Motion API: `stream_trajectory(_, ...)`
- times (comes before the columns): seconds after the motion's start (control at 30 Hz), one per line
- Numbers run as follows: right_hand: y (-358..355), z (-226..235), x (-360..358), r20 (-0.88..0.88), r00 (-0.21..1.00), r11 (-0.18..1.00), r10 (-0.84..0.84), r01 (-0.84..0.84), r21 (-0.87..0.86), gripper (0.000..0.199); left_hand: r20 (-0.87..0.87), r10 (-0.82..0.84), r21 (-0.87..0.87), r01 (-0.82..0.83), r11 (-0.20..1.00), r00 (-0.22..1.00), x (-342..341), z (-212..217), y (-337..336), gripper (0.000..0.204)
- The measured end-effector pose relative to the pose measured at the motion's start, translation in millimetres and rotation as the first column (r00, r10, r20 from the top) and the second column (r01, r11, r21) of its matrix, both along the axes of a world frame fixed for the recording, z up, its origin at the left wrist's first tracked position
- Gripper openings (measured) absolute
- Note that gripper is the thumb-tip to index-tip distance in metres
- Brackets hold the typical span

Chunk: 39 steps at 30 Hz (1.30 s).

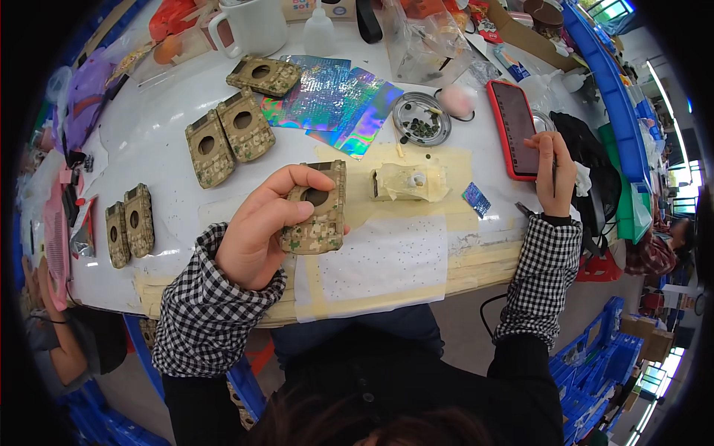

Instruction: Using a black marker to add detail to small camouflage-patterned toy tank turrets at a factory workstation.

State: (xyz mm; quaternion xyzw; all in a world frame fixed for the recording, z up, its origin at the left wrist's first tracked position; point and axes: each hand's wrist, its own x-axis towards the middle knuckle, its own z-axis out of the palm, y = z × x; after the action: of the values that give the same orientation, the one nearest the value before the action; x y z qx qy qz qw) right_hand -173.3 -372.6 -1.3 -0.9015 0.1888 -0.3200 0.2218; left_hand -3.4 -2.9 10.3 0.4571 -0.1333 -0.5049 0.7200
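Note:
My left hand [256, 227] is closed around a camouflage-patterned toy tank hull [316, 232], tilted up with the round hole in its top showing. My right hand [554, 171] grips a thin dark tool [554, 177], whose exact kind I cannot make out. A finger of that hand touches the screen of a red-cased phone [513, 130]. Between my hands, a small block wrapped in cream tape [409, 182] sits on the taped worktop. Beyond it, a round metal dish [422, 119] holds small dark green pieces.
More hulls lie to the left: a pair [130, 225], another pair [230, 134] and one [264, 76] beside shiny holographic sheets [320, 89]. White paper [379, 260] with tiny specks covers the near edge. A white mug [253, 30] and squeeze bottle [320, 33] stand behind. Another person's arm [63, 327] shows at left.

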Motion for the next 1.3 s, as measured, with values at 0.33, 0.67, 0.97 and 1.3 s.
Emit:
stream_trajectory(0.33,1.8,2.4,2.1,-0.021,0.999,0.998,0.030,-0.031,-0.053,0.024,-0.002,0.014,0.006,-0.014,1.000,1.000,-0.5,-0.5,-0.6,0.034)
stream_trajectory(0.67,1.9,0.4,-6.3,0.007,0.996,0.996,-0.086,0.086,0.037,0.029,0.000,0.019,0.012,-0.019,1.000,1.000,-0.5,-1.0,-0.6,0.034)
stream_trajectory(0.97,0.0,-1.2,-5.6,0.054,0.997,0.998,-0.061,0.062,-0.025,0.031,0.006,0.029,0.007,-0.029,1.000,1.000,-0.7,-1.7,-0.9,0.034)
stream_trajectory(1.3,4.4,-0.6,-4.3,0.132,0.988,0.997,-0.077,0.076,0.009,0.035,0.006,0.026,0.010,-0.026,1.000,1.000,-0.6,-1.2,-0.6,0.035)
